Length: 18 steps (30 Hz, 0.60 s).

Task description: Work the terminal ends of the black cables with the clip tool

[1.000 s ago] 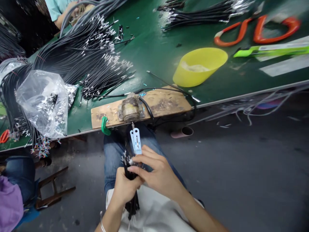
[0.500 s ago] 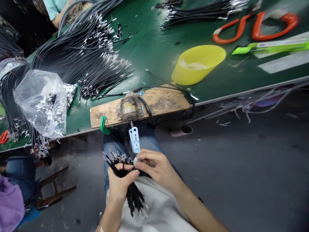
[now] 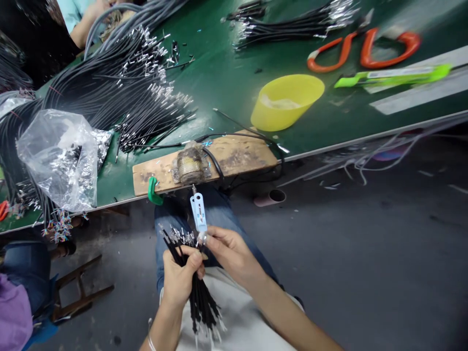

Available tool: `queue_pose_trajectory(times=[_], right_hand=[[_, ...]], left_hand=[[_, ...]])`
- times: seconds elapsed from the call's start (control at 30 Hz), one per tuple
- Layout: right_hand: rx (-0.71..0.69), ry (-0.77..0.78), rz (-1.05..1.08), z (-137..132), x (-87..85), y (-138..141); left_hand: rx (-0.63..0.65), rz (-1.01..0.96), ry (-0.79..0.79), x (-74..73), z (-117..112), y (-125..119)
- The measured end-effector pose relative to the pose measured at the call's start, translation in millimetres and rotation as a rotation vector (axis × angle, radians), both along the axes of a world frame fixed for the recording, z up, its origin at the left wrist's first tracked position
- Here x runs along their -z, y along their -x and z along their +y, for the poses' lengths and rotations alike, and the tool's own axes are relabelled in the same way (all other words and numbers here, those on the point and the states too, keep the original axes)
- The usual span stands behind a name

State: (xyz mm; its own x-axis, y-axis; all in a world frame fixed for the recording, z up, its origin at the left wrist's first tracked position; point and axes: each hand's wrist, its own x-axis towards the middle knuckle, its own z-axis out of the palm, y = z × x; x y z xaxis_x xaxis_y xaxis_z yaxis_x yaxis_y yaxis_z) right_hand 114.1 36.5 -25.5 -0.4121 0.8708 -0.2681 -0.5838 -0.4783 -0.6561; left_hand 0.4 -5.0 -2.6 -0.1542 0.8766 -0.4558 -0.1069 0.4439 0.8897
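My left hand (image 3: 179, 280) is closed round a bundle of short black wires (image 3: 201, 302) with silver tips, held over my lap. My right hand (image 3: 228, 253) pinches one silver-tipped wire end at the top of the bundle, right below a pale blue slotted piece (image 3: 198, 213). That piece hangs from a rusty metal device (image 3: 190, 165) fixed on a wooden board (image 3: 241, 156), which is clamped to the table edge with a green clamp (image 3: 152, 191).
The green table (image 3: 226, 83) carries heaps of black cables with metal ends (image 3: 124, 92), a clear plastic bag (image 3: 54, 156), a yellow bowl (image 3: 285, 100), orange-handled tools (image 3: 361, 48) and a green-handled tool (image 3: 391, 75). Another person's arm (image 3: 82, 17) shows far left. A wooden stool (image 3: 78, 292) stands lower left.
The bundle tilted from upright and its tips fanned out to the left. My right hand drew back from the bundle and now pinches one wire end near the blue piece.
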Motion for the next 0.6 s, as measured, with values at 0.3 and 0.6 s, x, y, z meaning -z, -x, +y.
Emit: queue_pose_trajectory(times=[0.3,0.6], right_hand=[[0.076,-0.195,-0.176,6,-11.1,-3],[0.573,-0.674,-0.607,-6,-11.9,5]], left_hand=[[-0.004,0.001,-0.007,-0.1,2,-3],[-0.02,0.022,-0.034,-3.8,6,-8]])
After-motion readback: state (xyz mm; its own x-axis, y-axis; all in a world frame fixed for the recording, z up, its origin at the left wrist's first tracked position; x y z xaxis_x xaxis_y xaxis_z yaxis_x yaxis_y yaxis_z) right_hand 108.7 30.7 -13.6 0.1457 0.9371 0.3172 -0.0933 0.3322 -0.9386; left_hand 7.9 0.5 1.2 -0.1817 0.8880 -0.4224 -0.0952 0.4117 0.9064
